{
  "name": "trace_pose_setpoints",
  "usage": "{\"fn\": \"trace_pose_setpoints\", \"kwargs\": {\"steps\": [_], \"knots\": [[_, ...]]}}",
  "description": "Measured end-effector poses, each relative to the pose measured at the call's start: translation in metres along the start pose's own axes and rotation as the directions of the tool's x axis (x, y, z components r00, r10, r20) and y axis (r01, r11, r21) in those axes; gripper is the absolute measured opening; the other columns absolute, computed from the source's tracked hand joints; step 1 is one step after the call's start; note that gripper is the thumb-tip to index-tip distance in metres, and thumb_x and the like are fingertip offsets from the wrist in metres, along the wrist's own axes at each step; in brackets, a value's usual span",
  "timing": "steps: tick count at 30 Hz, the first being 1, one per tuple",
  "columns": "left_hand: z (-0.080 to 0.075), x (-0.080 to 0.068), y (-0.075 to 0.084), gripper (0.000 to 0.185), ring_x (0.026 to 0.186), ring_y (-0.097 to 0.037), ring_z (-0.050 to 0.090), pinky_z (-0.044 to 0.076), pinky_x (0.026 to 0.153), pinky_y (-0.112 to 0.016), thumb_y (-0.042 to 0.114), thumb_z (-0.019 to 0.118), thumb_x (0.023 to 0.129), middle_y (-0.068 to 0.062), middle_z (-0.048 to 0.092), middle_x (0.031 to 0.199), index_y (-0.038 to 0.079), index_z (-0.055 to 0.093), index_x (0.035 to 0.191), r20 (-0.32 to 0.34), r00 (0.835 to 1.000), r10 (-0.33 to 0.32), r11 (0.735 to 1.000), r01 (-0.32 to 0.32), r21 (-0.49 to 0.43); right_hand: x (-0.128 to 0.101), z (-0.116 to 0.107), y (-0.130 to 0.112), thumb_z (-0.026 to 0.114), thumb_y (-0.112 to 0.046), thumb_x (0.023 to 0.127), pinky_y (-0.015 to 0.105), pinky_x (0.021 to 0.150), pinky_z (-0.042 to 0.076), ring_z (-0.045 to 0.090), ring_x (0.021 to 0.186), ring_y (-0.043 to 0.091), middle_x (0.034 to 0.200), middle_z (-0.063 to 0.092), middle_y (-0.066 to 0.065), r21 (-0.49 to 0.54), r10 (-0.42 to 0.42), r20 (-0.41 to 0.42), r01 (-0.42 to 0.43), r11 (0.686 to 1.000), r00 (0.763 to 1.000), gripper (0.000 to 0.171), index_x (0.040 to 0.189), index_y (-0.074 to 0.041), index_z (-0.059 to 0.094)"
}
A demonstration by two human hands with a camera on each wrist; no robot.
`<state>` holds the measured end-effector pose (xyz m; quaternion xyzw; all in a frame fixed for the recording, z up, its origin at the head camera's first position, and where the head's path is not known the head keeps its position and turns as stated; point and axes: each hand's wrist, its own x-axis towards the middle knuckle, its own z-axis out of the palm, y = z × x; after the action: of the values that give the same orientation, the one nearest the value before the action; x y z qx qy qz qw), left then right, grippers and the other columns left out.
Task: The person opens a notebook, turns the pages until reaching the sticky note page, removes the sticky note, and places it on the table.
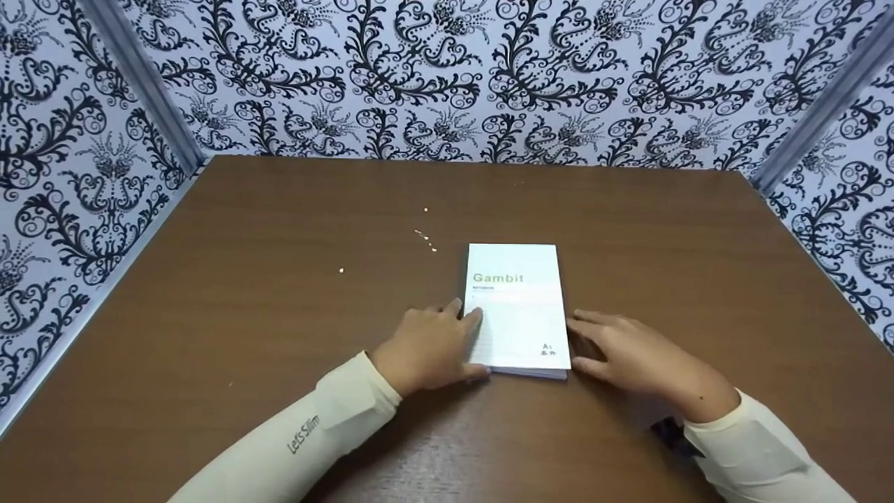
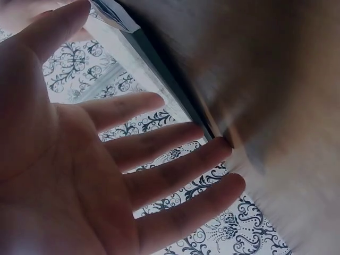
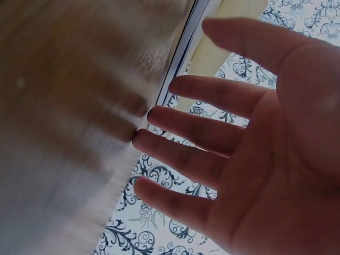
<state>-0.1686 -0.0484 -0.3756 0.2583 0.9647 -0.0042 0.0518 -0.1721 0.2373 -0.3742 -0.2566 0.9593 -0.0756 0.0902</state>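
A white notebook [image 1: 517,321] with "Gambit" printed on its cover lies flat on the brown table, its near page edges showing. At its left side is my left hand [image 1: 433,349], with the index finger and thumb over the cover's left edge. In the left wrist view that hand's fingers [image 2: 170,175] are spread and nearly straight beside the dark spine [image 2: 164,77]. My right hand [image 1: 628,353] rests along the notebook's right side. Its fingers [image 3: 186,154] look extended in the right wrist view, close to the notebook's edge [image 3: 183,45]; contact there is hard to tell.
Small pale crumbs [image 1: 426,237] are scattered on the table [image 1: 279,328] left of and beyond the notebook. Patterned panels [image 1: 447,77] stand along the table's back and both sides. A dark object [image 1: 674,436] shows at the right wrist.
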Motion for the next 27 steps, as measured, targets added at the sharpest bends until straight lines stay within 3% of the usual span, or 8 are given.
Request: {"fn": "trace_pose_setpoints", "kwargs": {"steps": [8, 18, 27], "knots": [[0.0031, -0.0007, 0.0025, 0.068, 0.085, -0.032, 0.071, 0.056, 0.067, -0.046, 0.067, 0.061, 0.087, -0.015, 0.069, 0.113, 0.012, 0.061, 0.128, -0.098, 0.993, 0.061, 0.991, -0.049, 0.121, -0.0055, 0.0002, -0.005, 0.065, -0.045, 0.095, 0.06, 0.108, 0.038, 0.043, 0.14, 0.045, 0.154, 0.041, 0.025, 0.032, -0.02, 0.025, 0.019, 0.999, 0.999, 0.069, 0.148, -0.005, 0.047], [0.005, -0.004, -0.0025, 0.059, 0.074, -0.031, 0.068, 0.052, 0.058, -0.045, 0.064, 0.064, 0.086, -0.012, 0.069, 0.093, 0.012, 0.065, 0.112, -0.141, 0.987, 0.084, 0.99, -0.066, 0.126, -0.0036, -0.0012, -0.0088, 0.055, -0.058, 0.096, 0.06, 0.111, 0.036, 0.037, 0.144, 0.043, 0.16, 0.034, 0.02, 0.058, -0.037, 0.053, 0.034, 0.998, 0.998, 0.075, 0.153, -0.011, 0.041], [0.0019, -0.0019, -0.0009, 0.054, 0.076, -0.028, 0.068, 0.052, 0.057, -0.044, 0.062, 0.065, 0.087, -0.011, 0.071, 0.088, 0.012, 0.066, 0.108, -0.16, 0.979, 0.126, 0.983, -0.102, 0.15, -0.0063, 0.0022, -0.0069, 0.06, -0.049, 0.097, 0.065, 0.111, 0.031, 0.038, 0.144, 0.044, 0.158, 0.036, 0.021, 0.027, -0.052, 0.038, 0.051, 0.998, 0.998, 0.069, 0.151, -0.01, 0.043]]}}
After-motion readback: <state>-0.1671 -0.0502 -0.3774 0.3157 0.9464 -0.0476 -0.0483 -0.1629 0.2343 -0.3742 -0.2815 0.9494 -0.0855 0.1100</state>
